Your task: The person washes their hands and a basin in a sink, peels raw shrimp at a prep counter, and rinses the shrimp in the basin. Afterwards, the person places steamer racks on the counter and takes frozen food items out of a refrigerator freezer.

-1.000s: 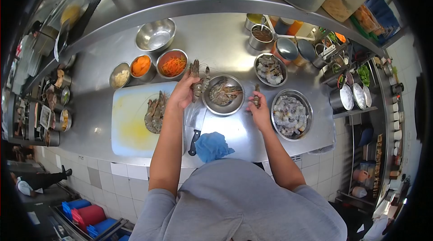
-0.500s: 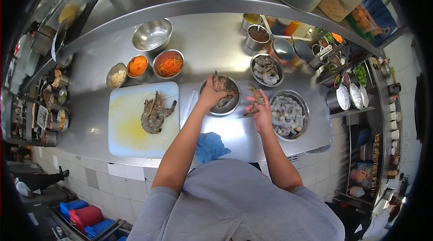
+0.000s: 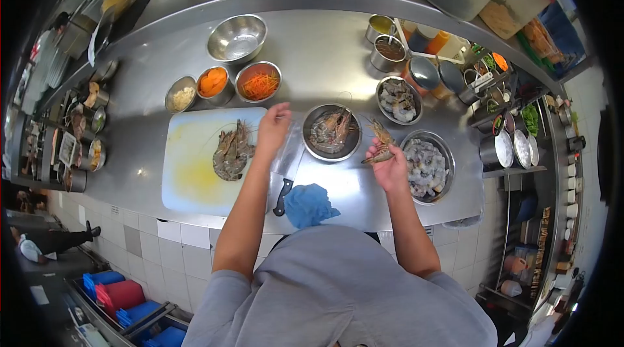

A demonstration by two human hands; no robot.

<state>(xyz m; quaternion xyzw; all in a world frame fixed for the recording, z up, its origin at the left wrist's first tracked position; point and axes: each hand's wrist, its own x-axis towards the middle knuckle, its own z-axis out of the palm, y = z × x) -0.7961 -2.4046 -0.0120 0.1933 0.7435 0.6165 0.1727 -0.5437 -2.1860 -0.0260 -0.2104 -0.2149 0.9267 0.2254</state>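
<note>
My left hand [image 3: 274, 129] holds nothing, its fingers loosely apart, just past the right edge of the white cutting board [image 3: 184, 181]. On that board lies a pile of unpeeled shrimp [image 3: 231, 155]. My right hand [image 3: 391, 168] is closed on shrimp [image 3: 381, 142] with long feelers; the exact number is unclear. Between my hands, a steel bowl [image 3: 333, 155] contains brown shrimp with shells and feelers. Beside my right hand stands a larger bowl [image 3: 451, 175] of grey peeled shrimp [image 3: 424, 166]. Another bowl [image 3: 419, 113] behind it contains grey shrimp pieces.
A knife [image 3: 283, 196] lies by a crumpled blue cloth [image 3: 309, 205] near the front edge. Bowls of shredded carrot [image 3: 259, 86], carrot slices [image 3: 212, 82] and chopped garlic-like bits [image 3: 183, 97] sit at back left, before a steel mixing bowl [image 3: 237, 38]. Lidded containers [image 3: 424, 74] stand back right.
My left hand has let go of shrimp in the middle bowl and moved left towards the board. My right hand keeps its shrimp. The view has shifted slightly, and the knife handle now shows.
</note>
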